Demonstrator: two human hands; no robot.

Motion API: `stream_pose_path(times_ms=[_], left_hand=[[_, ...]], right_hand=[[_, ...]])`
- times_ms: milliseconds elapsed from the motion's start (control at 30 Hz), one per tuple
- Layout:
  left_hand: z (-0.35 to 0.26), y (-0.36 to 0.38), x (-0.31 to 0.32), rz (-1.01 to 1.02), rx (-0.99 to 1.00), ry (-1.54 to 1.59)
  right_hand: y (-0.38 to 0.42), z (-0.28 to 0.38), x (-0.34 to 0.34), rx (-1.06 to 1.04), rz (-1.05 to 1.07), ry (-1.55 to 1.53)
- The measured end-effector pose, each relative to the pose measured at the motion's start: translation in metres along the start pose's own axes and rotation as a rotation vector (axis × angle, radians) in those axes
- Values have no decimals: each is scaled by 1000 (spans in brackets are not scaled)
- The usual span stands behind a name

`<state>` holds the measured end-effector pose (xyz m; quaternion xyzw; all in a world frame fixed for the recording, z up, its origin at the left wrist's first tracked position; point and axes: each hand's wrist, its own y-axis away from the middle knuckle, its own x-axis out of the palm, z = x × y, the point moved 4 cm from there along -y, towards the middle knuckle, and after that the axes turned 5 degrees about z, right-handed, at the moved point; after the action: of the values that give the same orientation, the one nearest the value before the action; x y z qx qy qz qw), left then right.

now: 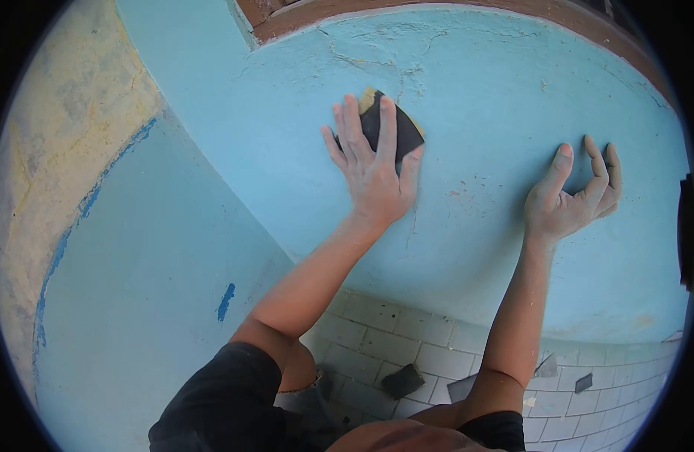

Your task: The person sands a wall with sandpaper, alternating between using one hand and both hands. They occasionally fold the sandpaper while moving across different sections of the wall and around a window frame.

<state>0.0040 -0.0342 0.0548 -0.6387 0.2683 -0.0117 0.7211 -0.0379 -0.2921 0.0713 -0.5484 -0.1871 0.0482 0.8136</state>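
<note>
My left hand presses a piece of black sandpaper flat to the light blue wall, fingers spread over it and thumb at its lower right edge. A yellowish layer shows along the sandpaper's upper edges. Fine pale dust coats the fingers. Off to the right, my right hand is turned palm up close to the wall, its fingers loosely bent and apart, with nothing in it. Cracks and rough patches run through the paint above the sandpaper.
A brown wooden frame borders the wall's top. At left, the adjoining wall has blue paint streaks and a bare yellowish area. On the white tiled floor lie a dark square piece and several smaller scraps.
</note>
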Motion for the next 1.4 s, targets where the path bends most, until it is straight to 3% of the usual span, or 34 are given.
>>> stream_pose_path(times_ms=[200,367,467,567,667,833,933,1033,1067,1300,1400], left_hand=[[10,31,3,72,165,-54],[5,8,4,18,44,0],[13,46,14,77,102,-20],[11,36,9,93,175,-65],[13,-14,-11,-102,-83,45],[13,-6,-5,-157,-26,27],[5,24,-6,-35,135,-46],[13,6,-13,-77,31,31],[13,-7,-16,-185,-45,34],[-1,23,-2,-78,155,-121],[1,2,-7,-120,46,-37]], right_hand=[[1,1,0,29,23,33],[2,1,0,34,33,21],[1,1,0,35,25,16],[1,1,0,53,40,19],[0,2,0,66,44,27],[0,2,0,36,50,34],[1,1,0,46,41,32],[2,1,1,27,30,25],[3,2,1,13,21,32],[5,-1,3,-9,2,18],[4,0,3,-23,1,28]])
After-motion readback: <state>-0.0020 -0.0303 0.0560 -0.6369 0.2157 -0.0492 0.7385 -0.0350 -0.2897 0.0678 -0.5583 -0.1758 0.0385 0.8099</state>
